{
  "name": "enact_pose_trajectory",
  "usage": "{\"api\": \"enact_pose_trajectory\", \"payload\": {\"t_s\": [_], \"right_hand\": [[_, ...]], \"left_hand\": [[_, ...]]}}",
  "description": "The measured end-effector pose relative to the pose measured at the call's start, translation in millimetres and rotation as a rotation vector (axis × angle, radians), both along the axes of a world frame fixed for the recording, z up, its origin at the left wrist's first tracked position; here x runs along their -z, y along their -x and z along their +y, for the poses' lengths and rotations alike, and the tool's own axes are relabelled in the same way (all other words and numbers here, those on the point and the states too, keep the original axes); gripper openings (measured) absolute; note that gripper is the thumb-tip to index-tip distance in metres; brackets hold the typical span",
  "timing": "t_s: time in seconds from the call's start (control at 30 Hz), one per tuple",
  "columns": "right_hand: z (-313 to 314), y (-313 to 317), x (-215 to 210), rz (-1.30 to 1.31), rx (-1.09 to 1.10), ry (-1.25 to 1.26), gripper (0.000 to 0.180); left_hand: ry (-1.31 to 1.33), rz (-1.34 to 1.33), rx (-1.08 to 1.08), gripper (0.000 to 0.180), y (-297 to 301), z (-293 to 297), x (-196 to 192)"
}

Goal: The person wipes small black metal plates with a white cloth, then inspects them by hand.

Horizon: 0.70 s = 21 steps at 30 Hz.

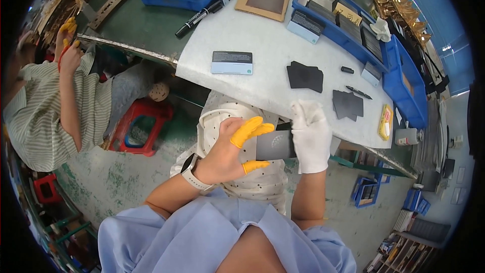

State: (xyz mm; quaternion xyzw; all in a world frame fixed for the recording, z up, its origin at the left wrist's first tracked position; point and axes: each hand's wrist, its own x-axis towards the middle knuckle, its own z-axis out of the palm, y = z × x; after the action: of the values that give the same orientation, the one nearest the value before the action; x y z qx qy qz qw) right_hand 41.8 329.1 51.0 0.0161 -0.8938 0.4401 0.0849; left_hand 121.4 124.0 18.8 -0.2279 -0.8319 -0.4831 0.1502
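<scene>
A dark grey card (pixel 273 146) with a pale dotted mark is held level over my lap, just off the table's near edge. My left hand (pixel 230 152), with yellow finger covers, frames its left end: fingers along the upper edge, thumb by the lower one. In a white glove, my right hand (pixel 310 139) grips the card's right end and hides that part. On the white table cover beyond lie a fanned pile of black cards (pixel 305 76), a smaller pile of grey cards (pixel 347 104) and a blue-and-black printed card (pixel 232 62).
Blue trays (pixel 328 19) of dark cards line the far side. A pen (pixel 358 92), its cap (pixel 347 70), a yellow packet (pixel 385 122) and a jar (pixel 408 136) are at the right. A black marker (pixel 198 18) lies far left. Another person (pixel 65 91) sits left, near a red stool (pixel 141 127).
</scene>
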Motion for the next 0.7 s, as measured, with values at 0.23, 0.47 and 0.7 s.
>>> {"api": "enact_pose_trajectory", "payload": {"t_s": [0.23, 0.47, 0.7], "right_hand": [[15.7, -9.6, 8.7, -0.312, -0.064, 0.747, 0.026], [-11.3, -22.0, -15.5, -0.681, -0.412, 0.913, 0.061], [-13.3, 62.6, -49.9, -0.226, -0.131, 0.679, 0.040]], "left_hand": [[-0.467, -0.003, 0.083, 0.106, 0.4, 4.8, 4.7], [-0.297, -0.044, 0.058, 0.108, 10.6, 6.1, 7.7], [-0.474, -0.141, -0.036, 0.124, 31.5, 1.4, 13.4]]}}
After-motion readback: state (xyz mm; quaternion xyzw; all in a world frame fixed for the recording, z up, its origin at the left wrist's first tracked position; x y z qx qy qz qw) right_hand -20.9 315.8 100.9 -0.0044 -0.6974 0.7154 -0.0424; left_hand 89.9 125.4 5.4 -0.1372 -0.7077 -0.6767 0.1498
